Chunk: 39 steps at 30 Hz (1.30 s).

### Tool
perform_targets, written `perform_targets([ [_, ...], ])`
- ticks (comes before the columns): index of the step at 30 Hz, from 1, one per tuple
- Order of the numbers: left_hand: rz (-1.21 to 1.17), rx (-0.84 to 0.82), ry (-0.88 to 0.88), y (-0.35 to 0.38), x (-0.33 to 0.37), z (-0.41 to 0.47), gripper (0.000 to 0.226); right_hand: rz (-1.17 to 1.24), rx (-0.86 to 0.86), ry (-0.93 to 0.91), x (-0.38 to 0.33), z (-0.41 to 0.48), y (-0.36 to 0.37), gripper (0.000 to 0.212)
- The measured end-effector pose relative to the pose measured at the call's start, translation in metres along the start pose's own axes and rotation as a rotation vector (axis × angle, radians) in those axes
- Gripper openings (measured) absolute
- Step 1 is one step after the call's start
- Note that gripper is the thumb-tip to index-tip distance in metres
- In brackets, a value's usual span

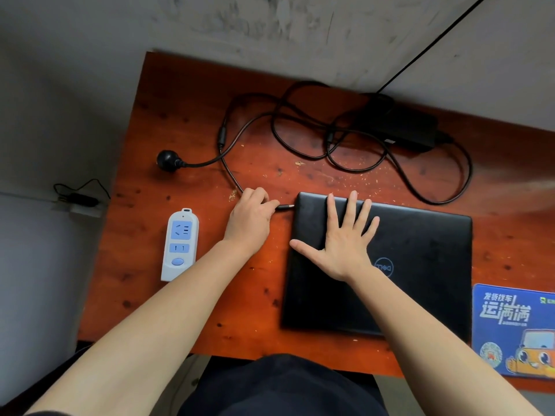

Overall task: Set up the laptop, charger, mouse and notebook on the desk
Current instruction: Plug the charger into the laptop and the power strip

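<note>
A blue mouse pad (510, 325) lies nearest, at the right front corner of the desk (249, 319), just beside the laptop (420, 280). The laptop lies flat with its lid shut and logo up. To the left a white power strip (179, 244) lies on the desk with nothing plugged into it.

The right hand (345, 244) lies flat on the left part of the lid, fingers spread wide, apparently bracing the laptop. The left hand (250, 217) is just off the laptop's left edge, its fingers curled and pinching the charger's jack (285, 207). The tip points at the laptop's left side near the far corner. Whether it has entered the socket, I cannot tell.

From that hand the cord (221, 136) runs back and sprawls in loose loops across the far half of the desk. It leads to the brick (399, 127) by the wall. The mains plug (168, 160) lies loose at far left, well apart from the strip.

The step in hand looks like joining charger to laptop. Next, the jack likely needs a straight push along the desk into the socket, against the right hand's hold. After that the mains plug must go to the strip. The lid is not yet raised, and no mouse or notebook is in view
</note>
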<state>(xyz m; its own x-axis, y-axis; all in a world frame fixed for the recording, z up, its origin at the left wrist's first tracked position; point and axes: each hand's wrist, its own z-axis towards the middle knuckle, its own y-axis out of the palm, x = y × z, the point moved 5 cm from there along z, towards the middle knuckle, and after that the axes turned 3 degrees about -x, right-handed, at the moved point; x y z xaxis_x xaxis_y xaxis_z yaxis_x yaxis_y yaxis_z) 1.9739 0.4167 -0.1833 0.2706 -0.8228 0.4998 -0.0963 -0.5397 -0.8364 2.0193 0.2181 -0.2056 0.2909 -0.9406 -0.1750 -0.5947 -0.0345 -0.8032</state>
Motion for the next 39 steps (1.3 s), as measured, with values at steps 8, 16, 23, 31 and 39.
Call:
perform_targets([
  [8,-0.019,-0.011,0.111,0.000,-0.006,-0.007,0.026,-0.003,0.019,0.001,0.000,0.001,0.001,0.127],
  [16,-0.067,0.049,0.002,0.002,-0.005,-0.006,0.025,-0.006,0.000,-0.003,-0.001,0.001,-0.001,0.128],
  [23,-0.136,0.035,-0.011,0.002,-0.007,-0.004,0.025,-0.007,-0.008,-0.003,-0.001,0.000,-0.001,0.128],
  [31,-0.108,0.018,0.040,-0.003,-0.007,0.000,0.026,-0.012,-0.005,-0.002,-0.001,-0.001,-0.003,0.127],
  [39,-0.117,-0.032,0.023,-0.001,-0.006,0.010,0.026,-0.004,0.008,0.005,-0.001,0.000,-0.002,0.127],
])
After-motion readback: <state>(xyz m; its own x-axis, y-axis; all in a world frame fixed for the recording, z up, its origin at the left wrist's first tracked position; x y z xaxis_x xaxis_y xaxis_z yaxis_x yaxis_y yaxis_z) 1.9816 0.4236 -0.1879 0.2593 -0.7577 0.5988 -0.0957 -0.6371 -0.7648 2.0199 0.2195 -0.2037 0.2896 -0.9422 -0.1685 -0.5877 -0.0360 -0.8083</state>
